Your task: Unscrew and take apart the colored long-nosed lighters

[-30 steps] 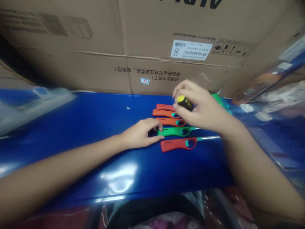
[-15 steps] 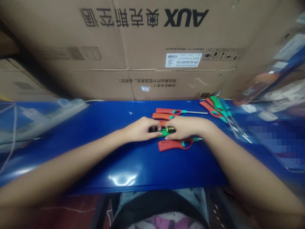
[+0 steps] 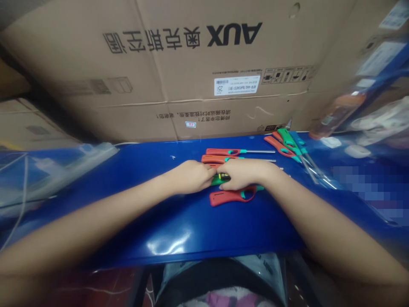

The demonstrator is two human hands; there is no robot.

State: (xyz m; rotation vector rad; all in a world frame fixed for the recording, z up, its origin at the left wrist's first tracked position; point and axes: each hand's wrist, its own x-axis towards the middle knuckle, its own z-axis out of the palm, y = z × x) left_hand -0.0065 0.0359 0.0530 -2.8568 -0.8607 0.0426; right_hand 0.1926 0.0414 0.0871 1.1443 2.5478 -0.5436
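My right hand (image 3: 241, 172) is curled round a small black-and-yellow cylindrical handle (image 3: 224, 176), its kind partly hidden by the fingers. Under that sits a green gas lighter (image 3: 215, 181), its middle covered by my right hand. My left hand (image 3: 193, 177) is closed at the lighter's butt end, fingertips meeting my right fingers; what it pinches is hidden. Just in front lies a red lighter (image 3: 223, 198) with a teal trigger. Behind my hands, a red lighter (image 3: 220, 152) and an orange lighter (image 3: 209, 159) lie side by side, metal tubes pointing right.
A large cardboard box (image 3: 179, 89) stands along the back of the blue table (image 3: 128, 221). Several more lighters (image 3: 289, 143) are piled at back right, near an orange-tinted bottle (image 3: 335, 115) and a white plastic bag (image 3: 383, 119). On the left lies a white power strip (image 3: 92, 160).
My left fingers have closed, hiding the gap between thumb and fingers, and now meet the right hand. My right hand keeps its hold on the black-and-yellow handle. The camera view has shifted slightly.
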